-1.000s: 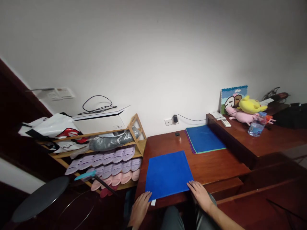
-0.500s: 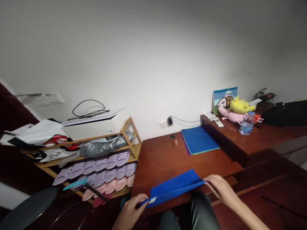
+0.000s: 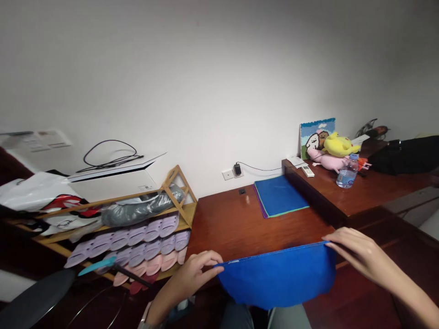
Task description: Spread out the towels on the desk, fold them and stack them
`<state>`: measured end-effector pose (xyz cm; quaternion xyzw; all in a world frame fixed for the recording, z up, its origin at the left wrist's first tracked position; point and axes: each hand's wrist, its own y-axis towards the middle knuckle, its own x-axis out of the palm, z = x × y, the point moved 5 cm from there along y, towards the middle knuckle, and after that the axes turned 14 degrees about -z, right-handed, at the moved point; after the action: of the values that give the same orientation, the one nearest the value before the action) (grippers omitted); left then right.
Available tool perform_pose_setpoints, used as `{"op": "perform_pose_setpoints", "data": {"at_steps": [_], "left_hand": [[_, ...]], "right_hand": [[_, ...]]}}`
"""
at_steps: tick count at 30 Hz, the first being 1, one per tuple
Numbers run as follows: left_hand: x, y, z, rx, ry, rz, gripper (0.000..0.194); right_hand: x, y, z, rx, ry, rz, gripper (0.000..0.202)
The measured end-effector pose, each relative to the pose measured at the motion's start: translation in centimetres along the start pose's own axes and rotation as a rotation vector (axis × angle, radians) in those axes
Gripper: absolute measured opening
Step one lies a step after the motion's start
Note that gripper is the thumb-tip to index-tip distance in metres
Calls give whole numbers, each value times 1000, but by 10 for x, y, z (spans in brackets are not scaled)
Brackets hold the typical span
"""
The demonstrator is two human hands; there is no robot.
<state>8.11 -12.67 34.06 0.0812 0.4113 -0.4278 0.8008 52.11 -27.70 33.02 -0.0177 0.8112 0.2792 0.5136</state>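
Note:
A blue cloth (image 3: 277,275) hangs stretched between my two hands at the near edge of the desk, above my lap. My left hand (image 3: 200,273) pinches its upper left corner, close to a small white tag. At the upper right corner, the fingers of my right hand (image 3: 351,246) are closed on the cloth. Farther back on the brown desk (image 3: 219,224) lies a flat stack of folded cloths (image 3: 279,196), blue on top with green and purple edges showing.
Left of the desk stands a wooden rack (image 3: 190,212) with slippers, a white box (image 3: 113,185) and bags. On the raised right section are a water bottle (image 3: 346,172), plush toys (image 3: 339,145), a remote (image 3: 307,171) and a picture. A black charger (image 3: 237,169) is plugged into the wall.
Both hands have moved apart and the right one has risen. The blue cloth, folded up over the desk edge before, now hangs down wider between them. The view has shifted slightly.

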Motion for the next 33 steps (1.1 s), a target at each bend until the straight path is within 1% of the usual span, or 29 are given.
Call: {"op": "perform_pose_setpoints", "data": {"at_steps": [5, 8, 11, 14, 16, 18, 20, 22, 24, 26, 28, 30, 32, 33], "left_hand": [[2, 8, 19, 115, 65, 15, 29], [6, 12, 23, 114, 68, -5, 28], [9, 14, 22, 76, 65, -52, 25], [10, 20, 18, 41, 38, -72, 31], [9, 32, 15, 45, 20, -83, 31], [8, 52, 11, 73, 6, -97, 27], [5, 82, 5, 98, -15, -127, 26], [-4, 121, -3, 112, -52, -152, 28], [-19, 166, -10, 119, -84, -156, 34], [-42, 213, -15, 136, -90, -93, 40], [-71, 257, -16, 172, -69, 21, 43], [-101, 293, -15, 235, -19, 209, 40], [-124, 319, -12, 293, 45, 419, 32], [-131, 329, -12, 311, 74, 510, 29]], "right_hand": [[-12, -17, 4, -8, -29, -20, 24], [-18, -28, 7, 28, -56, -61, 26], [-23, -39, 14, 51, -52, -32, 28], [-24, -47, 24, 78, -24, -6, 30], [-20, -44, 32, 100, 4, -17, 29], [-13, -33, 44, 127, 38, -38, 25], [-4, -12, 65, 154, 71, -68, 24], [6, 19, 96, 180, 86, -98, 26], [11, 58, 135, 201, 76, -100, 31], [10, 103, 176, 226, 43, -51, 34], [3, 148, 214, 266, 1, 18, 29], [-9, 189, 244, 312, -41, 97, 22], [-18, 220, 265, 350, -70, 185, 21], [-21, 230, 273, 365, -79, 226, 22]]}}
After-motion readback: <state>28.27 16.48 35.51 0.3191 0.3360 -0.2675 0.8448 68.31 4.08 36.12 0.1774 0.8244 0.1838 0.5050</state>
